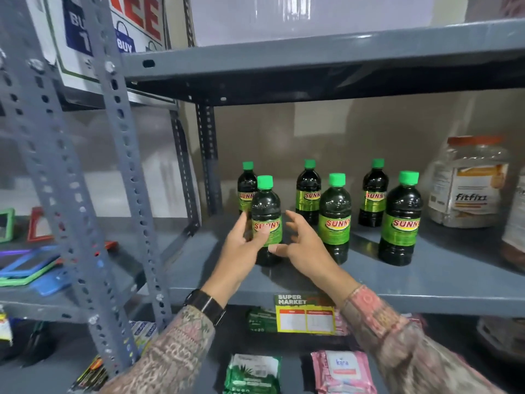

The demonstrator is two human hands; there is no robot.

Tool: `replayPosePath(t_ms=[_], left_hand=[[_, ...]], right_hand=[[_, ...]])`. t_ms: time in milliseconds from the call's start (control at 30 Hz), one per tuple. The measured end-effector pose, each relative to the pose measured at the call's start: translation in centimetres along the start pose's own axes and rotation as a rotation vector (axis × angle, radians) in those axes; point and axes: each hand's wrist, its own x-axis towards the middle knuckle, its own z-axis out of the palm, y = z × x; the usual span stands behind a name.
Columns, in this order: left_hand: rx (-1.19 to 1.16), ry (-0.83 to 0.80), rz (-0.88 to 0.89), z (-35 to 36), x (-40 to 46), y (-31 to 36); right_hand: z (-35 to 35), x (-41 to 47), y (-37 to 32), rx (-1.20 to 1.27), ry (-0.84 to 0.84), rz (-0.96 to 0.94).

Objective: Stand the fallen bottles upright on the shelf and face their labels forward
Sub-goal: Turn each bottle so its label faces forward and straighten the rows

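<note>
Several dark bottles with green caps and green SUNNY labels stand upright on the grey shelf, in a back row and a front row. The front left bottle has its label facing forward. My left hand wraps its lower left side, with the thumb across the label. My right hand hovers just right of it, fingers spread, thumb tip near the bottle's lower part. The front middle bottle and front right bottle also show their labels forward. No bottle lies on its side.
A large clear fitfizz jar stands at the shelf's right. A slotted grey upright rises at left, with coloured frames on the neighbouring shelf. A SUPER MARKET tag hangs on the shelf edge; wipe packs lie below.
</note>
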Motion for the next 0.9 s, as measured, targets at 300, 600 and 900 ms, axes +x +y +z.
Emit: replayPosePath(t_ms=[300,600,900], left_hand=[[-0.007,-0.045,0.033,-1.5,1.8,-0.7],[-0.015,-0.043,0.02,-3.8,2.3,-0.9],[-0.335,0.123,-0.251,-2.6,2.8,-1.3]], right_hand=[[2.2,2.1,1.0,0.023,0.035,-0.031],[4.4,2.8,-0.2,0.049,0.019,0.016],[6.3,2.7,-2.8,0.608,0.184,0.273]])
